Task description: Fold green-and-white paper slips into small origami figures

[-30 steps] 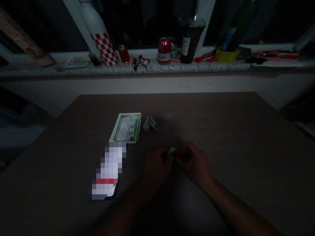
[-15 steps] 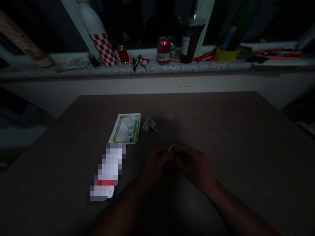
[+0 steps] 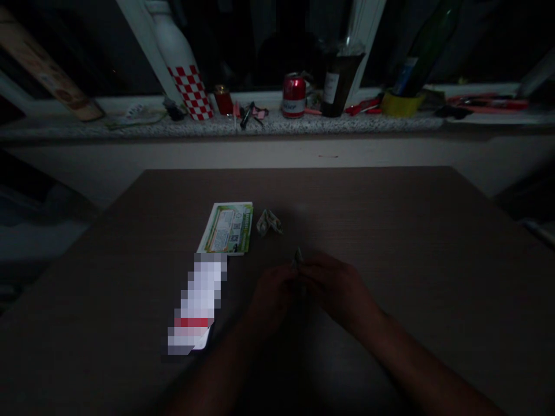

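Note:
In the dim light both my hands meet over the middle of the dark table (image 3: 390,231). My left hand (image 3: 271,297) and my right hand (image 3: 336,286) have their fingers pinched together on a small folded piece of paper (image 3: 298,256), which sticks up edge-on between the fingertips. A second small folded paper piece (image 3: 269,222) lies on the table just beyond my hands. To its left lies a stack of green-edged paper sheets (image 3: 228,228).
A blurred-out phone-like object (image 3: 197,306) lies left of my left hand. The granite sill (image 3: 130,124) behind holds a red-checked white bottle (image 3: 182,69), a red can (image 3: 293,95), a dark bottle (image 3: 338,81), a green bottle (image 3: 422,46), yellow tape and small tools.
The folded paper has been turned from a flatter, paler face to a thin upright edge. My hands shifted slightly away from me; the view tipped a little.

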